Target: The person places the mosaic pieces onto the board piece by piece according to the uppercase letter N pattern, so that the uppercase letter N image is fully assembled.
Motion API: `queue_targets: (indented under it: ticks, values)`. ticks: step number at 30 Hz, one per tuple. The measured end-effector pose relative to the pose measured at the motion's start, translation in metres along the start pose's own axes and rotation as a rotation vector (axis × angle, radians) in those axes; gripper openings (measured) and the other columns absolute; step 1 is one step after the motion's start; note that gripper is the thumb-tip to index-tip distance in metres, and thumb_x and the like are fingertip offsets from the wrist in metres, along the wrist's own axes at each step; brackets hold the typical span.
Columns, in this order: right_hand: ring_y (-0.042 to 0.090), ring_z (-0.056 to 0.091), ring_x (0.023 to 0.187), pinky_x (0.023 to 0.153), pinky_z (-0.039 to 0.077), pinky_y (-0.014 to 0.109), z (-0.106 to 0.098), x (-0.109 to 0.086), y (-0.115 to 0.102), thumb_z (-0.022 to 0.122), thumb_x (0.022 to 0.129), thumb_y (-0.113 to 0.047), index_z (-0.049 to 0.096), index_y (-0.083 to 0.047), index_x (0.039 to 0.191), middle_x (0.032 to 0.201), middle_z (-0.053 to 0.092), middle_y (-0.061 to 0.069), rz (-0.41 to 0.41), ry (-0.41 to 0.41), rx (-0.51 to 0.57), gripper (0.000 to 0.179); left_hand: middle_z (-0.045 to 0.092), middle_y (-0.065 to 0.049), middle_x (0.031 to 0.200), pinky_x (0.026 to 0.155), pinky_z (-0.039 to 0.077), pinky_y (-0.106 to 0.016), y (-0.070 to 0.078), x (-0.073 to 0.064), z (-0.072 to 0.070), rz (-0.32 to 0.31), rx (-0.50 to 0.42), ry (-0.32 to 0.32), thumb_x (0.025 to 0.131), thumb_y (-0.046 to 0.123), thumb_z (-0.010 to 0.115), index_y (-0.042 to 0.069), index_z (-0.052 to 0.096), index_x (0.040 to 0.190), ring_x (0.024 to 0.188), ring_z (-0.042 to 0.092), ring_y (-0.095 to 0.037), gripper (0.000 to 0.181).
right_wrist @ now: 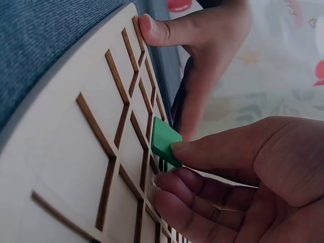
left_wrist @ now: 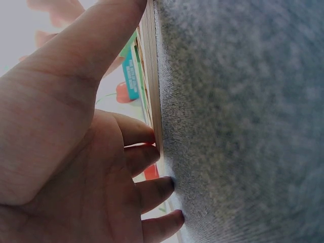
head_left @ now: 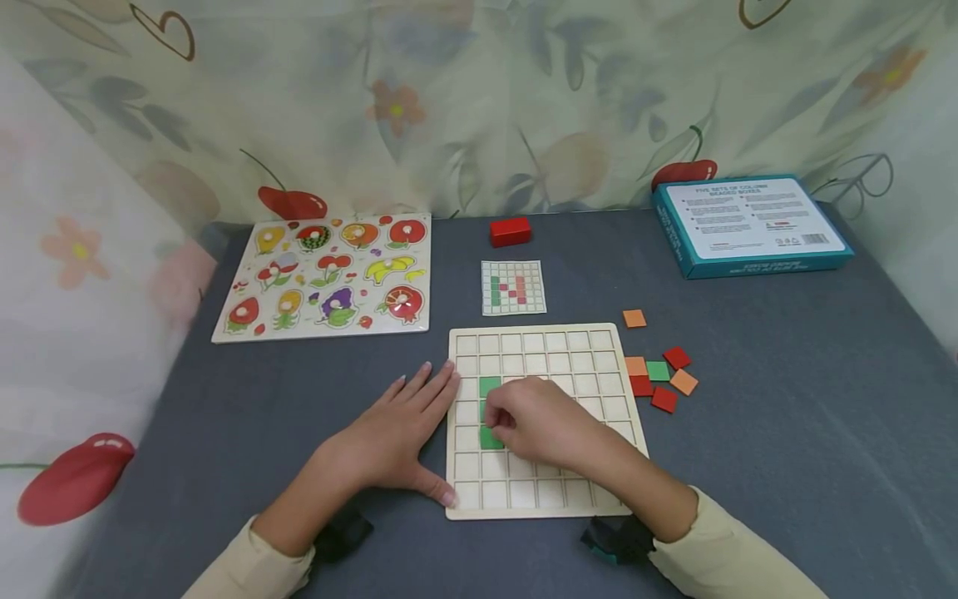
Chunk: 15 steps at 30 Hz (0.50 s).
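Observation:
A wooden grid board (head_left: 542, 497) lies on the table, divided into small square cells. Green square tiles (head_left: 490, 385) stand in a column near its left side, partly hidden by my right hand. My left hand (head_left: 389, 445) rests beside the board with fingers spread, fingertips and thumb against its left edge. My right hand (head_left: 542, 420) is over the board with curled fingers. In the right wrist view its thumb and fingertips pinch the corner of a green tile (right_wrist: 164, 140), which sits slightly tilted over the grid.
Loose red, orange and green tiles (head_left: 664, 399) lie right of the board. Behind it are a small pattern card (head_left: 513, 288) and a red block (head_left: 511, 232). A fruit puzzle board (head_left: 322, 279) lies back left, a teal box (head_left: 752, 226) back right.

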State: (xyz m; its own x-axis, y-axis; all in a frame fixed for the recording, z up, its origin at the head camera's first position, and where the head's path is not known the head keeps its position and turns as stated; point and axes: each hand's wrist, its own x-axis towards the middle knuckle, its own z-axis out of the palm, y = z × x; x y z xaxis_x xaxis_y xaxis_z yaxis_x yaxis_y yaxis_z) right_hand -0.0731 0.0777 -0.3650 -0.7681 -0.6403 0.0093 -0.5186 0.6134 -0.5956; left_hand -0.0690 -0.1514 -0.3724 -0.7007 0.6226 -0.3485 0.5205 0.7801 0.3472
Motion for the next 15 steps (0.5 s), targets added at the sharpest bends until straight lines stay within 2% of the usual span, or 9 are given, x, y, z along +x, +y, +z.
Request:
queue_targets:
  ticks: [9, 15]
  values:
    - [0.008, 0.053, 0.065, 0.061, 0.047, 0.025, 0.0027, 0.0005, 0.0009, 0.072, 0.082, 0.005, 0.07, -0.011, 0.076, 0.07, 0.059, -0.007, 0.019, 0.006, -0.032, 0.018, 0.004, -0.008, 0.167, 0.118, 0.008, -0.057, 0.0001, 0.0004, -0.0003, -0.014, 0.004, -0.008, 0.063, 0.078, 0.076, 0.007, 0.012, 0.161, 0.152, 0.001, -0.033, 0.137]
    - [0.008, 0.054, 0.068, 0.064, 0.048, 0.026, -0.0005, -0.0031, 0.0042, 0.073, 0.084, 0.003, 0.073, -0.011, 0.082, 0.075, 0.061, -0.007, 0.035, 0.0, 0.002, 0.015, 0.004, -0.008, 0.167, 0.119, 0.008, -0.056, 0.0003, 0.0004, -0.0003, -0.018, 0.008, -0.01, 0.062, 0.078, 0.076, 0.008, 0.012, 0.161, 0.152, 0.001, -0.033, 0.138]
